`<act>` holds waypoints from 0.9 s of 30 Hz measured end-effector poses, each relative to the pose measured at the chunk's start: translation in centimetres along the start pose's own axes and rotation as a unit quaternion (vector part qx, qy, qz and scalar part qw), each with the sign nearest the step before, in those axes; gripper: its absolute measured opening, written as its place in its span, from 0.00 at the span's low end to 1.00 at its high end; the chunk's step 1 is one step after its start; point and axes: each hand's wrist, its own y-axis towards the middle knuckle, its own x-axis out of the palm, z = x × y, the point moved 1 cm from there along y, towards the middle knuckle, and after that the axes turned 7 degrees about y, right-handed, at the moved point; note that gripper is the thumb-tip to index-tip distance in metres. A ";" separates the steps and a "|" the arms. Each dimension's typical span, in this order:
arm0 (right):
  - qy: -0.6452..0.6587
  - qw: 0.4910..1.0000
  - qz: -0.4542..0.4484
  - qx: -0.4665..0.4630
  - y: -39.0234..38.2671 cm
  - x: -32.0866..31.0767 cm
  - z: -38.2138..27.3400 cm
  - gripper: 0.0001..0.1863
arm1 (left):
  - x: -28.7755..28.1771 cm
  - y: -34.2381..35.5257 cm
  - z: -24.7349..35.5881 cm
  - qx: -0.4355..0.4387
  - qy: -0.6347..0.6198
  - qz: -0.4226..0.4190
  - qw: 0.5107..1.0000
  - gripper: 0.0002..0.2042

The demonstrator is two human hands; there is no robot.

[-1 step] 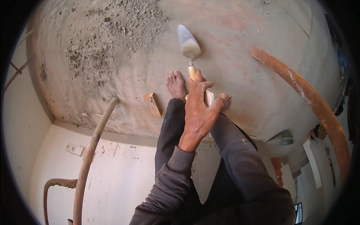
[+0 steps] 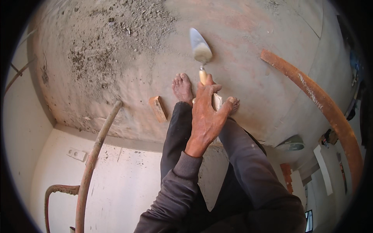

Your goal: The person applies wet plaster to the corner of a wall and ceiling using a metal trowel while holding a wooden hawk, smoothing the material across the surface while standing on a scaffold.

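My left hand (image 2: 204,112) comes in from the lower left, closed over a small pale block (image 2: 217,101) that sits between its fingers and thumb. Under it, my right hand (image 2: 210,80) is mostly hidden; a finger shows by the light handle of a pointed trowel (image 2: 201,50), which it grips. The trowel's metal blade, slightly blurred, points away from me over the floor and has a pale smear near its base. Both hands are above my bare feet. On the floor left of my legs lies a short wooden block (image 2: 158,108).
Grey rubble (image 2: 97,58) covers the floor at the far left. A wooden pole (image 2: 95,155) rises at the left near a white wall with a socket (image 2: 77,154). A long, rusty-brown beam (image 2: 314,93) curves along the right. Behind it lies a greenish, rounded object (image 2: 293,143).
The trowel blade has swung a little to the right, and its handle has shifted right with it. The left hand and the pale block stay almost in place.
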 end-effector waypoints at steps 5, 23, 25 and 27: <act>0.054 0.998 0.016 0.016 -0.2 0.4 0.3 0.14 | 0.5 0.0 -0.1 0.011 -0.004 0.017 1.000 0.21; 0.441 0.783 0.360 0.249 1.3 -21.3 13.4 0.08 | 1.5 0.9 1.3 -0.016 -0.011 -0.022 1.000 0.22; 0.486 0.730 0.390 0.280 3.0 -26.1 17.3 0.08 | 2.0 1.7 2.5 -0.009 -0.025 -0.026 0.999 0.22; 0.479 0.678 0.486 0.272 5.3 -27.5 19.2 0.09 | 2.0 2.7 3.1 0.017 -0.012 0.002 1.000 0.21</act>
